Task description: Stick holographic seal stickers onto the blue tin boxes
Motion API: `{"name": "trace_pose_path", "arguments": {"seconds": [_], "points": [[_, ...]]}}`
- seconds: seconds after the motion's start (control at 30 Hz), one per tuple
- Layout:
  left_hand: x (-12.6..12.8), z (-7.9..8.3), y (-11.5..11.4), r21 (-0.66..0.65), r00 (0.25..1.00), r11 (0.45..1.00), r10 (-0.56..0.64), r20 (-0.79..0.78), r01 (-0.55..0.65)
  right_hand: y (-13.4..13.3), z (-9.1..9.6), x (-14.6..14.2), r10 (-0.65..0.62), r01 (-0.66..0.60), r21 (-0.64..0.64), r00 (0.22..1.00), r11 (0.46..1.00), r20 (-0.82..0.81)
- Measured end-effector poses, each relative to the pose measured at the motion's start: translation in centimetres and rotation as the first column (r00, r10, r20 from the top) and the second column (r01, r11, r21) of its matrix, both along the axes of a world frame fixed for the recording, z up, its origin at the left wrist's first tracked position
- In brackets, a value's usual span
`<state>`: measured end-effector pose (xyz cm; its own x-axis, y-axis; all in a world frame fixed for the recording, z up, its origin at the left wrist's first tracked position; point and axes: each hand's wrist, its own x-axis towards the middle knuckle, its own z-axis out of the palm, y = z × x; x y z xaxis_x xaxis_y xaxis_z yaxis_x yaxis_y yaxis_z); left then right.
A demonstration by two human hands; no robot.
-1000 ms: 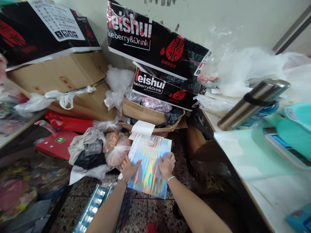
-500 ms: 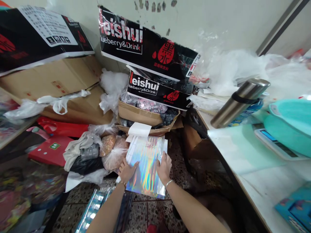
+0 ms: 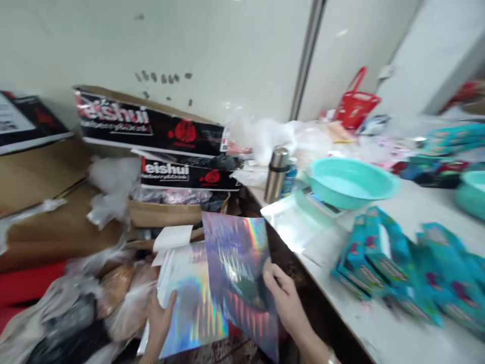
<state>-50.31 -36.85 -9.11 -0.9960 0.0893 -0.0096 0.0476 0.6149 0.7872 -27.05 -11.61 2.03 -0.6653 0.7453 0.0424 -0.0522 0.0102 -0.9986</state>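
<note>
My right hand [image 3: 282, 290] pinches the right edge of a shiny holographic sheet [image 3: 238, 273], raised and tilted, with purple and rainbow reflections. Below and left of it lies another holographic sheet [image 3: 189, 298], silvery with rainbow streaks, on white paper. At its left edge is my left hand [image 3: 161, 316], thumb apart from the fingers and resting over the sheet; the hand is slightly blurred. A small white sheet of paper [image 3: 173, 237] sits just beyond the far edge.
Open black-printed cartons [image 3: 151, 126] stand ahead against the wall. Filled plastic bags [image 3: 129, 303] lie at left. On the right-hand table [image 3: 364, 328] are a steel flask [image 3: 276, 174], a turquoise basin [image 3: 354, 184] over a scale, and several teal boxes [image 3: 379, 247].
My right hand has lifted one holographic sheet off the others and moved it right. My left hand stays by the lower sheet. The view has swung right, showing more of the table.
</note>
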Motion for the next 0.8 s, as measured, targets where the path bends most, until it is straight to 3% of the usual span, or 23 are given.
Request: {"name": "trace_pose_path", "arguments": {"seconds": [0.07,0.1,0.13,0.2,0.27,0.3,0.37,0.47,0.6,0.7,0.8], "points": [[1.8,2.3,3.7,0.254,0.99,0.96,-0.129,0.049,0.113,1.9,3.7,6.1,-0.096,0.089,-0.063,0.988,0.994,-0.118],[3.1,3.7,6.2,0.4,0.965,0.893,-0.253,0.065,0.208,2.7,5.4,9.1,-0.181,0.168,-0.085,0.97,0.982,-0.164],[4.6,5.4,9.0,0.534,0.916,0.787,-0.397,0.058,0.307,3.4,6.9,12.0,-0.27,0.251,-0.116,0.942,0.961,-0.2],[8.5,9.5,14.8,0.744,0.757,0.514,-0.654,0.017,0.427,4.1,9.5,17.4,-0.447,0.415,-0.173,0.86,0.893,-0.247],[13.4,14.0,20.1,0.865,0.5,0.209,-0.864,-0.055,0.456,4.0,11.5,22.4,-0.584,0.553,-0.188,0.765,0.812,-0.273],[16.0,16.2,22.3,0.899,0.385,0.094,-0.919,-0.088,0.428,3.5,12.4,24.7,-0.633,0.612,-0.17,0.72,0.772,-0.284],[21.5,20.1,25.4,0.909,0.167,-0.046,-0.978,-0.126,0.414,2.0,13.8,29.1,-0.71,0.716,-0.109,0.637,0.689,-0.301],[29.2,23.7,27.4,0.867,-0.081,-0.162,-0.987,-0.141,0.47,-1.8,15.2,35.2,-0.811,0.829,-0.111,0.495,0.549,-0.311],[37.0,24.5,26.8,0.843,-0.373,-0.29,-0.92,-0.117,0.452,-8.1,15.0,41.7,-0.882,0.868,-0.239,0.359,0.436,-0.305],[40.7,23.2,25.2,0.835,-0.453,-0.321,-0.886,-0.099,0.446,-12.6,13.2,44.9,-0.929,0.921,-0.215,0.269,0.326,-0.256],[43.0,21.4,23.1,0.828,-0.427,-0.267,-0.903,-0.037,0.493,-16.2,11.2,46.5,-0.968,0.966,-0.181,0.15,0.187,-0.202]]}}
